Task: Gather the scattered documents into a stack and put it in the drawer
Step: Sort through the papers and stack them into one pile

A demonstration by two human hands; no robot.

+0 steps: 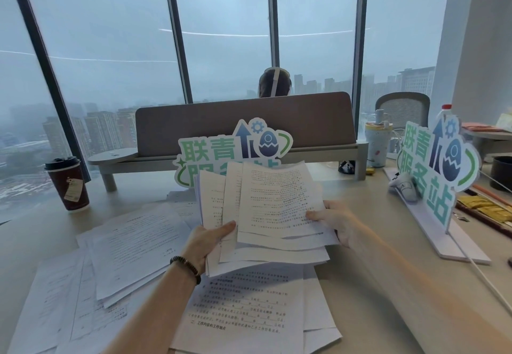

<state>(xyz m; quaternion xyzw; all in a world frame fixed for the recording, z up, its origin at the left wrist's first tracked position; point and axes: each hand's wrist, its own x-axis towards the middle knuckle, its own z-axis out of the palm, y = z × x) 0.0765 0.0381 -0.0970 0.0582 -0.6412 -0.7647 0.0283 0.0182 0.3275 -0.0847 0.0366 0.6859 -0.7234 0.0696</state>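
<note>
**Desk check: docs part-gathered, both hands on bundle**

Surroundings: lidded paper coffee cup (68, 184) upright at far left of desk (368, 284). Grey monitor riser (243, 157) w/ fabric partition across the back; another person's head seen behind it. Green cut-out sign (221, 150) at centre rear, lower part hidden by raised papers. Second sign of same kind (437, 168) on white base at right, white cable running past it. Tumbler (378, 143) and plastic bottle (444, 114) far right rear. Mesh chair beyond.

Task items: loose sheets (135, 251) overlapping on desk at left; more printed pages (243, 309) flat near front edge, directly under the hands. No drawer in view.

Hands: fanned bundle of papers (266, 206) held off the desk, tilted up, edges uneven. Left hand (206, 242), beaded bracelet on wrist, pinches bundle's lower-left corner, thumb on top. Right hand (336, 222) grips right edge, thumb over printed face, fingers behind, not visible.
</note>
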